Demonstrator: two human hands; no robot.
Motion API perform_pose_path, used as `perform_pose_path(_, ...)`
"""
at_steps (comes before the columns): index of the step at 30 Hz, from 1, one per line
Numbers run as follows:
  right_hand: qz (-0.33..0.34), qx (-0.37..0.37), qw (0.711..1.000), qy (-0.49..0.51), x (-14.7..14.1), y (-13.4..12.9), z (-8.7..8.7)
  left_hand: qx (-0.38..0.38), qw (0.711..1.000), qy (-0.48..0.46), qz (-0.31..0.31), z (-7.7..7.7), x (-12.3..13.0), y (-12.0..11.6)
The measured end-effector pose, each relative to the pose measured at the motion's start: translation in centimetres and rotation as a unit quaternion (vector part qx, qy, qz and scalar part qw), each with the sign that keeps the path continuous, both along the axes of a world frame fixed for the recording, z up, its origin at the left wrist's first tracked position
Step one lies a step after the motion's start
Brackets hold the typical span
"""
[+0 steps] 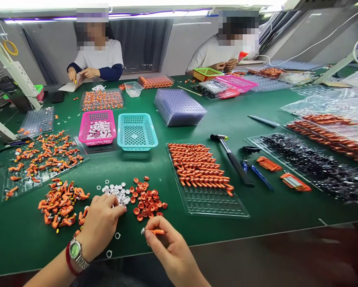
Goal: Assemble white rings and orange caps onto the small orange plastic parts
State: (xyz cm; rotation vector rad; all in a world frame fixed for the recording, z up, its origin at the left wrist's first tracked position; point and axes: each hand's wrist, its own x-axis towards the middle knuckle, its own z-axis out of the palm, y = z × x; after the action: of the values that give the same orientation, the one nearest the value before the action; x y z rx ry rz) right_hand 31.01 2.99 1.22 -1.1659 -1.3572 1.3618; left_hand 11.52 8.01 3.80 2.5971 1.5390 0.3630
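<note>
My left hand [99, 223], with a watch [75, 250] on its wrist, reaches down at the near edge of a pile of small white discs [119, 191]. Its fingers are curled and pinched together, and their tips are partly hidden, so what they hold cannot be made out. In my right hand [173, 247] a small orange plastic part [157, 232] with a whitish end is pinched between thumb and fingers. Orange round caps [149, 199] lie loose between and beyond the hands. Left of my left hand is a heap of orange curved parts [61, 205].
Beyond stand a pink basket [82, 137] of white pieces and a turquoise basket [122, 145]. A tray [214, 205] of orange parts, a hammer [234, 161] and a tray of black parts [316, 167] lie to the right. Two people sit across the green table [131, 247].
</note>
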Motion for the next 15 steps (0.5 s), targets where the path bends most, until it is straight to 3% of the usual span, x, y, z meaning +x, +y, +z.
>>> perform_pose_path(8, -0.003, 0.039, 0.998, -0.054, -0.5, -0.1, 0.7, 0.010, 1.000, -0.009, -0.007, -0.2, -0.1, -0.7)
perform_pose_path(13, -0.001, 0.073, 0.994, -0.075, -0.9, -0.2, 1.1, -0.003, 0.996, -0.086, 0.013, -0.1, 0.0, -2.2)
perform_pose_path(15, 0.000, 0.083, 0.993, -0.081, -1.1, -0.2, 1.3, -0.046, 0.985, -0.165, 0.034, 0.2, 0.0, -3.3)
